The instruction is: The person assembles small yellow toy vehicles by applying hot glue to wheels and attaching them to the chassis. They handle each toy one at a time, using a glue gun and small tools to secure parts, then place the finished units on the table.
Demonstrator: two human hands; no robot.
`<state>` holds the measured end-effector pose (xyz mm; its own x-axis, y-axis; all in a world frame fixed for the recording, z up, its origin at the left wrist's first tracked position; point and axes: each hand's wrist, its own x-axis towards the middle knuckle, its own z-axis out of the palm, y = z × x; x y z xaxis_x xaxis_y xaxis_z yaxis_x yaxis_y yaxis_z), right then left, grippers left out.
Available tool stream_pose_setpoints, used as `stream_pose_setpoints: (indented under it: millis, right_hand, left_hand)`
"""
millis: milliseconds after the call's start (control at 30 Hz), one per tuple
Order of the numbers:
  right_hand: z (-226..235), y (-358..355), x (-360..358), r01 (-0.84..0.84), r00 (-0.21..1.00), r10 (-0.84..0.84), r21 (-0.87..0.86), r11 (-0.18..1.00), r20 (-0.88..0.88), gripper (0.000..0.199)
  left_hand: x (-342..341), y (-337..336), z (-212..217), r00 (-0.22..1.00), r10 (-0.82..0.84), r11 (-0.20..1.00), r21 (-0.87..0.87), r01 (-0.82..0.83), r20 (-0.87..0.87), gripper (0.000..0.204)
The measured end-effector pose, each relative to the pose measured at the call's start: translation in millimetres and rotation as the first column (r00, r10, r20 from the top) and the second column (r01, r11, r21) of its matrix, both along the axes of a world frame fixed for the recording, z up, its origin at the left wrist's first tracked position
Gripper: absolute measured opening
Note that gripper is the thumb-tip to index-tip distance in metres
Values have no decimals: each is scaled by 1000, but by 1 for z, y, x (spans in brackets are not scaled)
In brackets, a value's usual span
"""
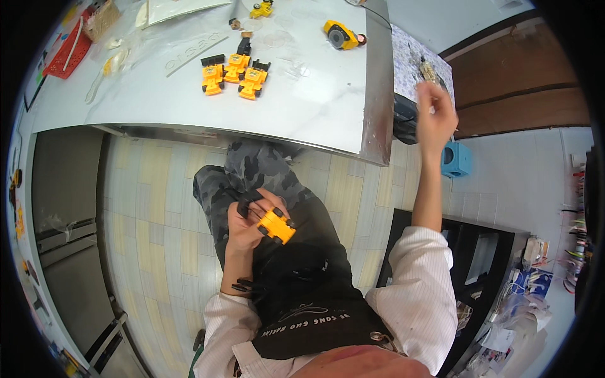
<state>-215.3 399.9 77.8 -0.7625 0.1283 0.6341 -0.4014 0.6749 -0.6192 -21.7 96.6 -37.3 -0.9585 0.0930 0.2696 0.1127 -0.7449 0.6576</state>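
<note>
Low over my lap, my left hand (247,220) is closed around a yellow toy construction vehicle (277,227) with black wheels. A black part of the toy sticks up between my fingers. My right hand (436,116) is raised at the right, past the table's corner, with thumb and fingers bent together. Whatever it may pinch is too small or hidden. Just beyond it, a small tan and dark object (428,70) lies on a patterned surface (406,60). Three similar toy vehicles (253,83) stand grouped near the front edge of the white table (302,116).
Farther back on the table are another yellow toy piece (261,9) and a yellow rounded device (341,34). A red basket (66,53) stands far left. A light blue box (456,159) sits below my right hand, and a black shelf (485,252) is at my right.
</note>
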Motion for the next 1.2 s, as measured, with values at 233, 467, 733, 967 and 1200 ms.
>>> stream_pose_setpoints:
  millis: [233,467,733,967,1200]
  right_hand:
    - [-132,230,-131,380,558,-684,587,714,470,76]
    - [-145,250,-159,568,526,-508,163,807,682,63]
    - [-103,203,-103,218,958,-52,-602,769,280,40]
    - [25,118,-2,-175,881,434,-723,669,187,54]
    - [21,58,61,-481,648,705,-562,673,289,52]
  left_hand:
    - [-5,4,0,997,50,998,33,-52,60,33]
    - [-8,7,-11,991,80,997,14,-82,112,30]
    - [-1,-6,-10,948,223,975,-59,-215,228,39]
    - [-8,-8,-14,942,206,973,44,-226,266,39]
    - [-5,-21,0,972,97,958,245,-150,215,47]
